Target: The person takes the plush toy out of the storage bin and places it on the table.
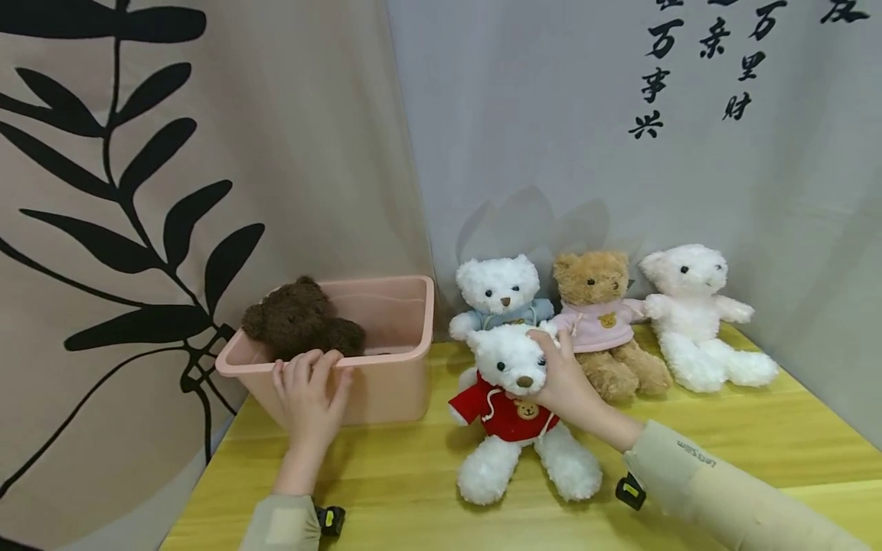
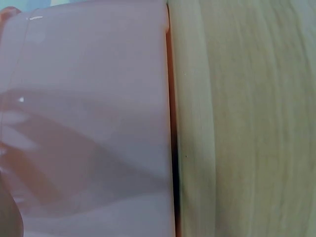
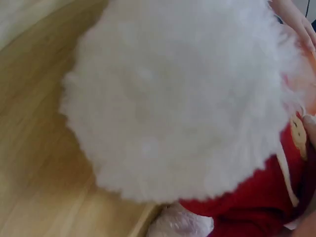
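A yellow wood-grain table point(image 1: 386, 490) carries the pink bin point(image 1: 393, 390), holding a brown bear point(image 1: 296, 317). Right of the bin sit a white bear in blue point(image 1: 498, 285), a tan bear point(image 1: 596, 333) and an undressed white bear point(image 1: 692, 321), before pale cloth point(image 1: 317, 153). Right of the bin and nearer, the red-hoodie bear point(image 1: 510, 421) is upright: fluffy, white, brown-nosed, legs splayed. The left hand point(image 1: 313, 398) hooks slightly spread fingers over the bin's near rim; the right hand point(image 1: 568, 383) grips the bear's head, finger spacing impossible to tell.

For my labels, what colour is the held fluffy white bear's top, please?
Red fabric top, clearest in the head view.
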A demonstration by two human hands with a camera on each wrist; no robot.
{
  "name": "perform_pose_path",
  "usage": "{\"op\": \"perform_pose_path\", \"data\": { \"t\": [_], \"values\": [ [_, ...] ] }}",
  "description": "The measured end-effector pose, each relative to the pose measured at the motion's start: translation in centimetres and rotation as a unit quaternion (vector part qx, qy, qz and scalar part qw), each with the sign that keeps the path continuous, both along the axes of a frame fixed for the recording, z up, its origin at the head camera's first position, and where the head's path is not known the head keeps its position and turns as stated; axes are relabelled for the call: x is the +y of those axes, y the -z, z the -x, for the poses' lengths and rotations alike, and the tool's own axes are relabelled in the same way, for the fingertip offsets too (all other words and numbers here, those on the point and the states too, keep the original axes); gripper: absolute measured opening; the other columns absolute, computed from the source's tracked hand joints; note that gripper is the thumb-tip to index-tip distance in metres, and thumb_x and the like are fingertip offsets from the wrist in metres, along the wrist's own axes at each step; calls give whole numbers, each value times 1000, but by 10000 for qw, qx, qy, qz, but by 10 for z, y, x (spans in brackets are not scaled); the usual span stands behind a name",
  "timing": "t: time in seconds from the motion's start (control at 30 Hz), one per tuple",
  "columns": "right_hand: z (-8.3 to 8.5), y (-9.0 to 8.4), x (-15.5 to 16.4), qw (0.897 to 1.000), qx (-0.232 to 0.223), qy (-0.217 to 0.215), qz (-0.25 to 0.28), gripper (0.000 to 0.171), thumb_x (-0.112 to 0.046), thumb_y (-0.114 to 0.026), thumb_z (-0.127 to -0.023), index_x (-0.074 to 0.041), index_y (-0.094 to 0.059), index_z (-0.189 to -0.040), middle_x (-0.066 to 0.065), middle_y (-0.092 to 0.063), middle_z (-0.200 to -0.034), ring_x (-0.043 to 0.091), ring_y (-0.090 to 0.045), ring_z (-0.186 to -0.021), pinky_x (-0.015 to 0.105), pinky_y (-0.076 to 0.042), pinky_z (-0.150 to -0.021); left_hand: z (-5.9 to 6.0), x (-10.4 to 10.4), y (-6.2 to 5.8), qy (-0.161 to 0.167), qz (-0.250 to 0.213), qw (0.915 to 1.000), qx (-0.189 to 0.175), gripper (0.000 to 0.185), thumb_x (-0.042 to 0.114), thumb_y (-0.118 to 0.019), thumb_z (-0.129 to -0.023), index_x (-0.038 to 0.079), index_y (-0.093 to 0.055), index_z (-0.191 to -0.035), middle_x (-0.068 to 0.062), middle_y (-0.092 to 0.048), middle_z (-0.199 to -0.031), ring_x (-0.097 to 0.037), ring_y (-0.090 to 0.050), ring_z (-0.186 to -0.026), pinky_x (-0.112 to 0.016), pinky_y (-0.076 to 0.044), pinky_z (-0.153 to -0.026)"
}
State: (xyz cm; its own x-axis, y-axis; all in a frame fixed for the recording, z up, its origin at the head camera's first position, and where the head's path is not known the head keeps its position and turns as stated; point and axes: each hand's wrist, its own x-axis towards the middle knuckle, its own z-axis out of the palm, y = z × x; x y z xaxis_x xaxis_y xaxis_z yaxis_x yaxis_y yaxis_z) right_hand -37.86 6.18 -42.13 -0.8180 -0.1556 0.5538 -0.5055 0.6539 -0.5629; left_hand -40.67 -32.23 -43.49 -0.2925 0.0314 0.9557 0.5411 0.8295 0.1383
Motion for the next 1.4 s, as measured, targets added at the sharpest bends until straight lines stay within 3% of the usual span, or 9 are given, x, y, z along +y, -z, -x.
{"op": "perform_pose_path", "data": {
  "t": [0.2,0.27,0.37,0.47,0.6,0.77,1.07,1.2,1.4],
  "values": [
    [0,-12,0,9992,-38,114,-379,98,-30,-93,-59,-14,-40,-139,25,-32,-128,42,-56,-100,55,-50,-80,-1,-2,-4,-3,43,9999,-101,43,50,-50,-96,10,-65,-101,-17,-57,-102,-40,-49,-99,-64,-18,-100],
    [0,-16,2,9984,-119,180,-525,100,-35,-93,-59,-16,-39,-141,28,-29,-136,46,-56,-102,57,-49,-79,-2,-2,-3,-3,40,9999,-112,43,51,-49,-96,11,-65,-101,-16,-57,-101,-39,-49,-99,-63,-18,-100],
    [1,-21,6,9967,-171,251,-757,100,-40,-92,-59,-17,-40,-142,27,-17,-150,52,-50,-113,62,-47,-81,-2,-1,-2,28,41,9999,-106,44,52,-49,-96,11,-65,-101,-16,-57,-101,-39,-50,-99,-63,-17,-102],
    [4,-27,10,9957,-90,171,-906,99,-41,-91,-59,-14,-42,-141,19,-9,-157,52,-35,-129,68,-37,-91,0,-1,-4,82,67,9999,-121,43,51,-50,-96,11,-65,-102,-15,-56,-102,-39,-49,-100,-62,-16,-103],
    [8,-35,14,9934,17,15,-1149,102,-46,-90,-60,-11,-42,-143,13,-25,-155,40,-29,-137,71,-23,-100,2,-1,-6,97,100,9998,-161,42,51,-50,-96,11,-64,-102,-15,-56,-103,-39,-49,-100,-63,-17,-102],
    [9,-42,16,9869,-168,136,-1602,106,-63,-83,-59,-16,-40,-145,10,-41,-147,36,-27,-139,73,-12,-101,-1,-1,-2,63,46,9999,-91,43,51,-50,-96,10,-64,-100,-16,-56,-100,-39,-49,-98,-65,-18,-99],
    [6,-61,20,9820,-304,-65,-1864,106,-67,-80,-61,-19,-38,-147,6,-44,-146,39,-26,-139,73,-13,-100,-1,0,-2,93,76,9999,-63,39,48,-53,-96,10,-64,-102,-16,-57,-102,-39,-50,-100,-63,-17,-102],
    [9,-80,16,9808,-298,-254,-1913,94,-67,-72,-72,-20,-40,-146,6,-43,-146,36,-30,-137,73,-13,-100,-1,0,-1,68,68,9999,-61,41,49,-52,-96,10,-64,-101,-16,-56,-101,-39,-49,-99,-63,-17,-101],
    [23,-131,-10,9801,17,-1012,-1707,69,-48,-66,-88,-15,-43,-144,7,-45,-144,31,-38,-133,61,-24,-104,-2,-2,-2,49,45,10000,-70,42,49,-52,-96,10,-64,-102,-16,-56,-101,-40,-49,-99,-65,-18,-100]
  ]
}}
